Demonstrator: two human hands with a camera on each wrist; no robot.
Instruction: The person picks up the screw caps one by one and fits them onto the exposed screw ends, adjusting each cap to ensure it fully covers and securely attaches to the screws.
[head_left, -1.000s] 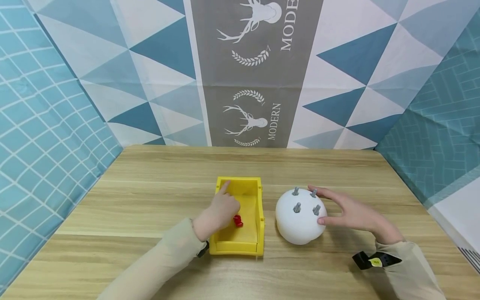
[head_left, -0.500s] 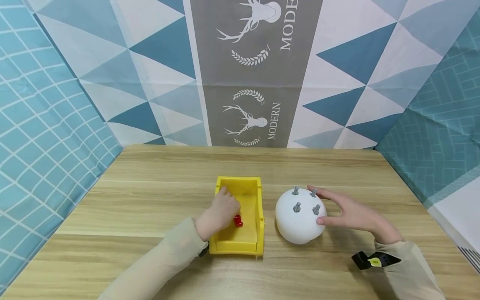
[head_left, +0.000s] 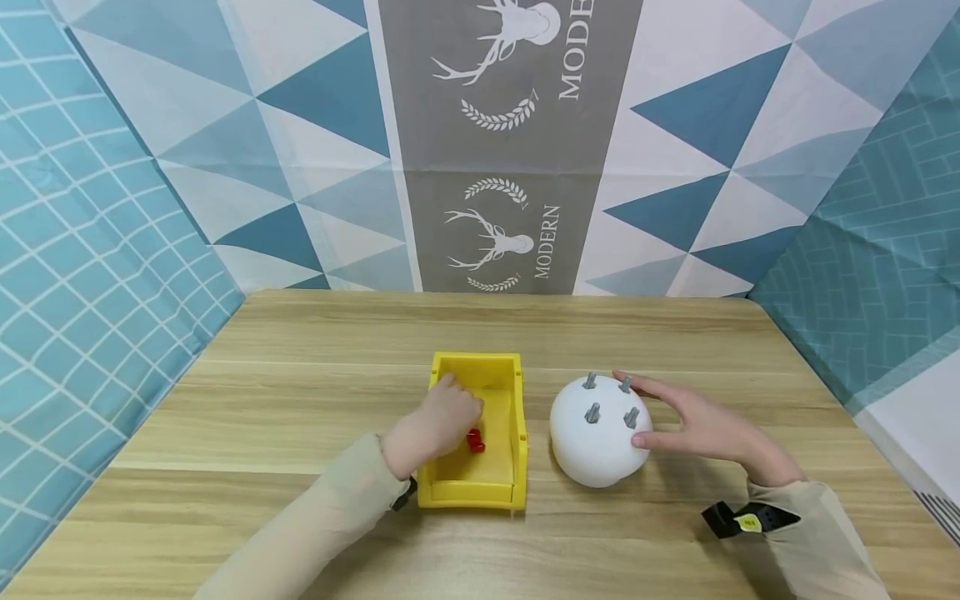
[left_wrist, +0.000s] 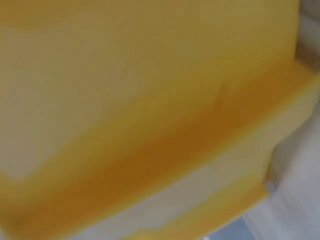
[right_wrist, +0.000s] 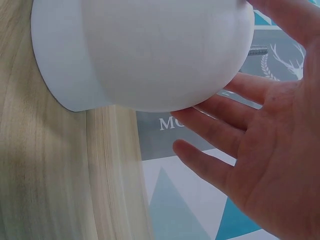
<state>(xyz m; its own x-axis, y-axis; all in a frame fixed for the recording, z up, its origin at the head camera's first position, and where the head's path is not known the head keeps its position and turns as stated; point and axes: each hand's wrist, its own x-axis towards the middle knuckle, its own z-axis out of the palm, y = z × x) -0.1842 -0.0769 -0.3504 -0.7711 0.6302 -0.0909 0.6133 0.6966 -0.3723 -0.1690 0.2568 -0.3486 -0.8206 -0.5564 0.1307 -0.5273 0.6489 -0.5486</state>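
My left hand (head_left: 442,412) reaches into a yellow bin (head_left: 472,493) in the head view, fingers bent downward. Its fingertips are hidden, so I cannot tell whether they pinch anything. Small red pieces (head_left: 476,440) lie on the bin floor beside this hand. To the right stands a white rounded body (head_left: 596,454) with several upright grey threaded bolts (head_left: 593,413) on top. My right hand (head_left: 701,423) holds it from the right, thumb on the near side and fingers at the far side. In the right wrist view, the fingers (right_wrist: 210,125) reach behind its curved white side.
The bin and white body stand on a wooden table (head_left: 315,400). A patterned cloth (head_left: 510,150) hangs behind the table. Black wrist devices (head_left: 750,520) sit on both sleeves. The yellow bin wall (left_wrist: 200,185) fills most of the left wrist view, blurred.
My left index finger, extended toward the bin's far corner a second ago, has bent down into the bin. My right hand and the white body have stayed nearly still.
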